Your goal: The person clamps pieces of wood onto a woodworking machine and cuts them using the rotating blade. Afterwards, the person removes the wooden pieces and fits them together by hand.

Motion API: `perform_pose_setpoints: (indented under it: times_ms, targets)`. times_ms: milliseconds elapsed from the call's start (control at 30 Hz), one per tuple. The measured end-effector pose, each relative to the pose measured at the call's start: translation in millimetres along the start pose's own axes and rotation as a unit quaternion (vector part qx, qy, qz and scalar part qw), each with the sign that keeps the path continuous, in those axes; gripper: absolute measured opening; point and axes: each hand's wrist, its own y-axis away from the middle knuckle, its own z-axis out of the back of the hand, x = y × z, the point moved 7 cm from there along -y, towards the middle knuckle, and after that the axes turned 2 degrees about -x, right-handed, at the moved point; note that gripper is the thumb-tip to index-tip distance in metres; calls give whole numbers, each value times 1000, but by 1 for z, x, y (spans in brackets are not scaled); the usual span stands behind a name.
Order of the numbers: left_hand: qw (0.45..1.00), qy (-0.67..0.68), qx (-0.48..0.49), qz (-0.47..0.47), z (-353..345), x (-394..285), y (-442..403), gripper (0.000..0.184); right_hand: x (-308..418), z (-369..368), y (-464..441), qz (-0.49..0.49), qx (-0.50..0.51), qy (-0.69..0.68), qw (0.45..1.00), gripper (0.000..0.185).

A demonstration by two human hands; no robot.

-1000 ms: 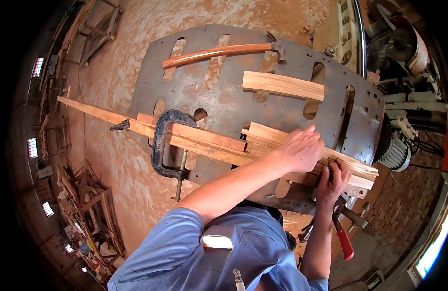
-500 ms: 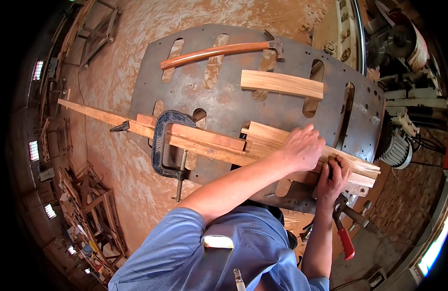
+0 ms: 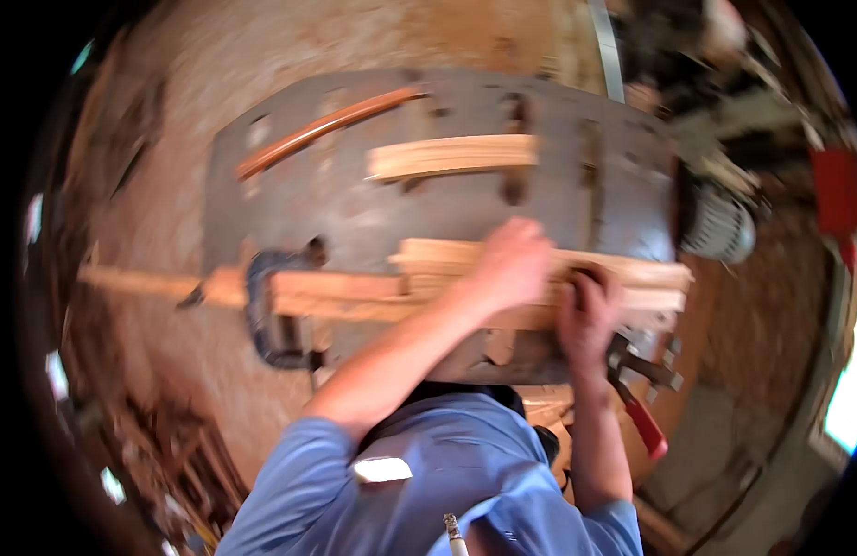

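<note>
Two or more wooden strips (image 3: 641, 269) lie side by side along the near part of a dark metal table (image 3: 336, 218). My left hand (image 3: 516, 264) is closed over their middle, its fingertips blurred; what they hold is hidden. Just to the right, my right hand (image 3: 590, 306) has its fingers bent round the strips. A long wooden rail (image 3: 345, 309) runs left from them past the table's edge. A dark C-clamp (image 3: 259, 310) grips that rail near its left part.
A short wooden block (image 3: 451, 157) and a hammer with an orange-brown handle (image 3: 326, 132) lie farther back on the slotted table. A red-handled clamp (image 3: 644, 428) juts from the near right corner. A ribbed motor (image 3: 720, 222) stands beyond the right edge.
The whole view has shifted and blurred, with the table and tools now farther left in the frame. Both hands stay at the same strips; their grip looks much the same.
</note>
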Motion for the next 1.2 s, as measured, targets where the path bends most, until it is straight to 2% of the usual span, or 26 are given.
perform_pose_setpoints:
  times_ms: [200, 367, 467, 500, 633, 767, 867, 967, 1067, 1100, 1200]
  targets:
    - [1000, -14, 19, 0, 21, -18, 0, 21, -1, 7, 5, -33, -25, 33, 999, 20]
    - [996, -56, 70, 5, 22, -30, 5, 48, -1, 16, 3, -53, -50, 1, 997, 20]
    - [988, -106, 98, -51, 25, -48, 11, 67, -2, 24, 5, -50, -73, -16, 996, 19]
    - [982, -119, 139, -38, 22, -51, 15, 82, -3, 24, 7, -51, -76, -22, 996, 19]
    - [979, -127, 156, -40, 15, -51, 17, 94, -6, 25, 11, -54, -93, -34, 994, 19]
    - [974, -145, 168, -39, 16, -67, 18, 99, -9, 26, 13, -55, -112, -53, 991, 19]
    - [969, -174, 165, -54, 11, -57, 18, 94, -9, 30, 14, -52, -119, -54, 990, 20]
    - [982, -120, 139, -45, 14, -39, 9, 71, -9, 32, 15, -52, -123, -61, 989, 20]
    - [977, -116, 172, -40, 5, -22, -12, 47, -10, 32, 16, -55, -122, -62, 989, 19]
    - [980, -116, 153, -55, 4, -28, -18, 34, -10, 30, 17, -58, -123, -63, 989, 19]
    - [975, -65, 214, 12, -7, -25, -41, 30, -10, 30, 16, -58, -132, -73, 987, 18]
